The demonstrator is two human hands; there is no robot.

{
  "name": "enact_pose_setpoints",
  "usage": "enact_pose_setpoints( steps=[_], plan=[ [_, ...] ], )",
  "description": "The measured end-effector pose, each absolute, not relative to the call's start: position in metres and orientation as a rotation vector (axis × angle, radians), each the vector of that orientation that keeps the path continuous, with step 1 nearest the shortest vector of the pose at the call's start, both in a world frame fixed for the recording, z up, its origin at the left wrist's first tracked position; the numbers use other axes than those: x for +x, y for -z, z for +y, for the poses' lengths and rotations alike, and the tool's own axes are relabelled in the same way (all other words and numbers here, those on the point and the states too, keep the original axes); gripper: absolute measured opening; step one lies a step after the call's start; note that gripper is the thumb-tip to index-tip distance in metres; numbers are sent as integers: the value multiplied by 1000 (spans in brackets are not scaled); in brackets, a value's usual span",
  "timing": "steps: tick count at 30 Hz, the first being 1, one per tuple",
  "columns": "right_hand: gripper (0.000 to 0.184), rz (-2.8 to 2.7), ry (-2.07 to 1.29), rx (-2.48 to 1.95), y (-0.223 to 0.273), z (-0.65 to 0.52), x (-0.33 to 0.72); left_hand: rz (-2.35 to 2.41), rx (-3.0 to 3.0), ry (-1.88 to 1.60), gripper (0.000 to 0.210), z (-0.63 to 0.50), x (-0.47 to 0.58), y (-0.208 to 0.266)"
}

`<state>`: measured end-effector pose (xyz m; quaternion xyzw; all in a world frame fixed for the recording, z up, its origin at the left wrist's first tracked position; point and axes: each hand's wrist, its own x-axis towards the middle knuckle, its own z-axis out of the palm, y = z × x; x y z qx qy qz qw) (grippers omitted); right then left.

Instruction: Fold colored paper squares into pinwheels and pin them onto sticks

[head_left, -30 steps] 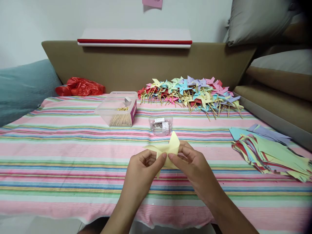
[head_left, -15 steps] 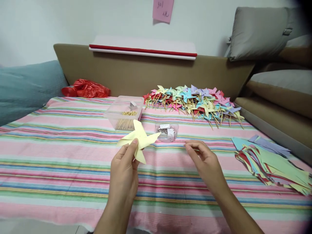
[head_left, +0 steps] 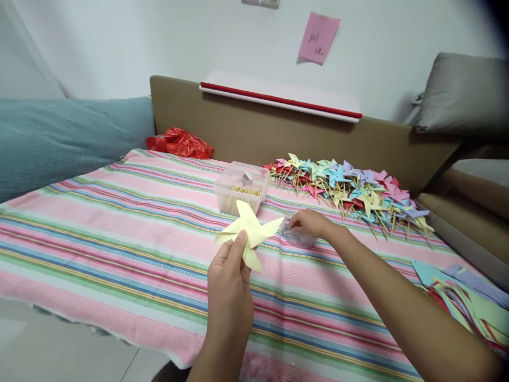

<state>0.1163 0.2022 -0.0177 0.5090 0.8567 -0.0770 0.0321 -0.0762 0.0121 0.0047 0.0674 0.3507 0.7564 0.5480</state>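
A pale yellow paper pinwheel (head_left: 254, 231), folded but without a stick, is pinched at its centre between the thumb and fingers of my left hand (head_left: 233, 270). My right hand (head_left: 310, 223) reaches down into a small clear plastic container (head_left: 299, 240), fingers curled together. Its fingertips are hidden, so whatever they grip does not show. Just behind the pinwheel stands a clear plastic box (head_left: 222, 192) with many thin wooden sticks (head_left: 243, 197) in it.
A heap of finished pinwheels (head_left: 350, 185) on sticks lies at the back right. Coloured paper pieces (head_left: 469, 297) are piled at the right edge. A red plastic bag (head_left: 185, 143) sits at the back left, all on a striped cloth (head_left: 139, 239).
My right hand has moved from hovering beside the small container to reaching into it. My left hand still holds the pinwheel. The view has turned left and tilted.
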Motion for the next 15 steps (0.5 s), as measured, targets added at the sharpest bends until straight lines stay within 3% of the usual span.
enact_pose_setpoints(
  steps=[4,9,15],
  plan=[
    [28,2425,140,1464,20,214,100,804,144,-1810,11,8,-83,-3],
    [28,2288,35,1420,21,218,89,813,167,-1792,27,4,-89,-1],
    [29,2207,-27,1410,21,215,79,830,155,-1804,24,1,-92,-4]
  ],
)
